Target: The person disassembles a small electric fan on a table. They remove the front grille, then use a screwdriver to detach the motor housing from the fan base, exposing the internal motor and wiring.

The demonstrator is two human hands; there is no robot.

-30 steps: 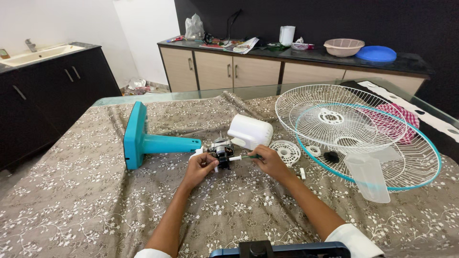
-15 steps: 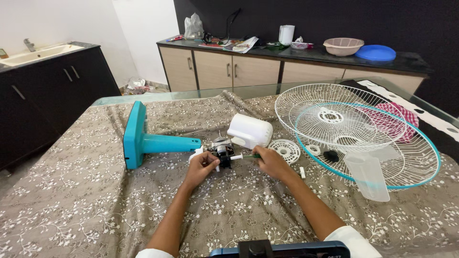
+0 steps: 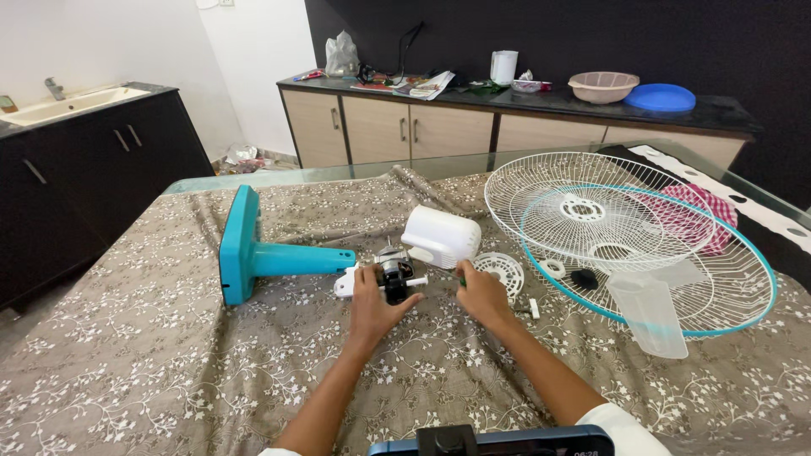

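Looking down from a head-worn camera, the view takes in a person's two bare forearms reaching over a table covered with a brown floral cloth [image 3: 169, 363]. The left hand [image 3: 378, 306] wraps its fingers around a small exposed fan motor [image 3: 394, 272], gripping it from below and behind, with a white shaft sticking out to the right. The right hand [image 3: 481, 295] rests just beside that shaft, fingers curled narrowly around a thin green-handled tool [image 3: 461, 279]; most of the tool is hidden by the hand, so its type cannot be told. The motor sits near the middle of the table, attached at its left to a teal fan stand [image 3: 253, 253] lying on its side. Just behind the motor lies a white motor cover [image 3: 441, 235]. Right of the hands are a round white plastic disc [image 3: 498, 270], a small white ring [image 3: 552, 268] and a small black knob [image 3: 584, 278]. Farther right, a white wire fan guard [image 3: 591, 194] overlaps a teal-rimmed wire guard [image 3: 726, 287], with a translucent fan blade [image 3: 650, 312] lying on top. A red checked cloth [image 3: 697, 211] shows beneath the guards. Along the far wall runs a dark counter [image 3: 718, 108] over beige cabinets.
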